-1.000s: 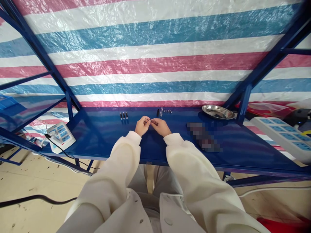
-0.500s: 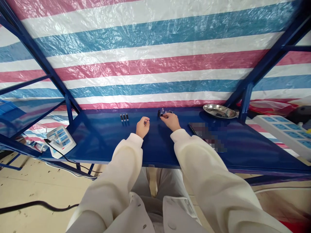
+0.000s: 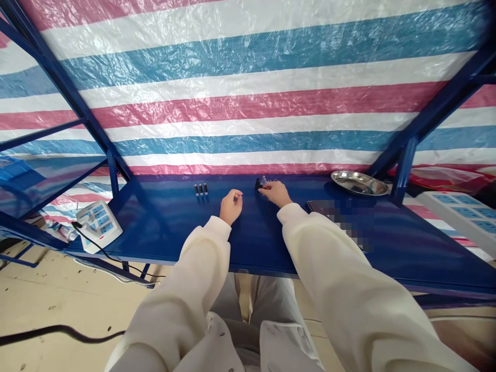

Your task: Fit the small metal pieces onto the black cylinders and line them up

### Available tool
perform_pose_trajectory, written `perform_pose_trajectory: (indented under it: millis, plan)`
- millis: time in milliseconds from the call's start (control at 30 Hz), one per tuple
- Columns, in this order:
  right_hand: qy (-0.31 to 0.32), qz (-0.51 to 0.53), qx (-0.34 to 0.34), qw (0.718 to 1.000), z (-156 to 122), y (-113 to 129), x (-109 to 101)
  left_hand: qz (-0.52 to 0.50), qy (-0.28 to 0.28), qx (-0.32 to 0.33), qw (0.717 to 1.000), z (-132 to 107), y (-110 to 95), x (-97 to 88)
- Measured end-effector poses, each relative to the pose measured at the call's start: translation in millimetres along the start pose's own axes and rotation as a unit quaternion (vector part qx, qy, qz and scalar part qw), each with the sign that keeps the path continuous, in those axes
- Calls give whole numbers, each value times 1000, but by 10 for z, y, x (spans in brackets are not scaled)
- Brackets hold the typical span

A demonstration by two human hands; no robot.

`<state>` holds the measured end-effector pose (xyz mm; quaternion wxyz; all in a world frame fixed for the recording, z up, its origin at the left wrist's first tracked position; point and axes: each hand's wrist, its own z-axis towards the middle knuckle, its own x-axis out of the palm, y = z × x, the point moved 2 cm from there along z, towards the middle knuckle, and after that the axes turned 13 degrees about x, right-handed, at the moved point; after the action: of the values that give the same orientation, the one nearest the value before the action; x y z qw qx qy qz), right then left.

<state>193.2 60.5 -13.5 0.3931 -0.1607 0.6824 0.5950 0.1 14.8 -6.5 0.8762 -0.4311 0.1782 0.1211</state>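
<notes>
My right hand (image 3: 277,193) reaches to the back of the blue table (image 3: 174,227), its thumb and fingers pinched at a small black piece (image 3: 258,183). Just beside the fingertips is a small clear, purplish piece (image 3: 264,180). Other tiny pieces behind the knuckles are partly hidden, too small to name. My left hand (image 3: 231,206) hovers over the table's middle with curled fingers; whether anything is inside is hidden. Farther left, three small dark cylinders with pale lower ends (image 3: 200,189) stand upright in a row.
A shiny metal dish (image 3: 360,184) lies at the back right. Nearer me is a phone-like dark object, blurred out (image 3: 337,222). A white power strip with a cable (image 3: 98,225) sits at the left end, another power strip (image 3: 461,212) at the right. Striped sheeting (image 3: 248,103) hangs behind.
The view has shifted slightly. My right hand stays at the small pieces, and the black piece by its fingertips looks lower and more tilted. My left hand remains curled nearby.
</notes>
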Motion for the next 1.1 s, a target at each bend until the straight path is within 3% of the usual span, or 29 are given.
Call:
perform_pose_trajectory:
  millis: [367,700,1100]
  plan:
    - [4,-55,1,998,-8,63,37,11,4,7,1000,1,-1,17]
    - [80,-104,41,991,57,36,-121,18,6,9,1000,-1,1,18]
    - [29,-108,58,992,-116,38,-111,20,9,13,1000,-3,-1,14]
